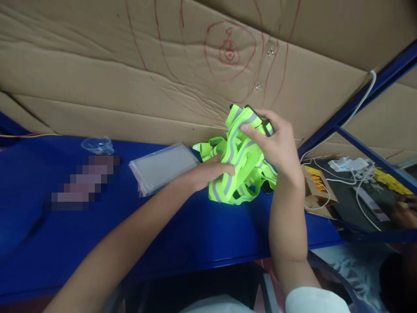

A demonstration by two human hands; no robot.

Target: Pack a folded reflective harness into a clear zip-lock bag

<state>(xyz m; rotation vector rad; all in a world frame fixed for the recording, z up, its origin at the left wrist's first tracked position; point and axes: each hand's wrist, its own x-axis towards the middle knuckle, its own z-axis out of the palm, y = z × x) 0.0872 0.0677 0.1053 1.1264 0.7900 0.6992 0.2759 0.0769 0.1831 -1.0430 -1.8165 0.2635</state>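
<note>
A bundle of neon-yellow reflective straps [233, 161] with grey stripes and black buckles is held above the blue table [163, 234]. My left hand [213, 171] grips its lower left part, thumb across the webbing. Higher up, my right hand [275, 134] pinches the folded top near the black buckles. Loops of strap hang below and between both hands, and more of the same webbing shows behind my left hand. A stack of clear plastic bags [163, 167] lies just left of the straps, partly behind my left forearm.
Brown cardboard [97, 87] with red pen drawings lines the back. A crumpled clear bag [97, 144] and a blurred-out item lie left. To the right, beyond a blue metal frame [374, 158], are a small cardboard box [317, 189], white cables and another person's hand [405, 211].
</note>
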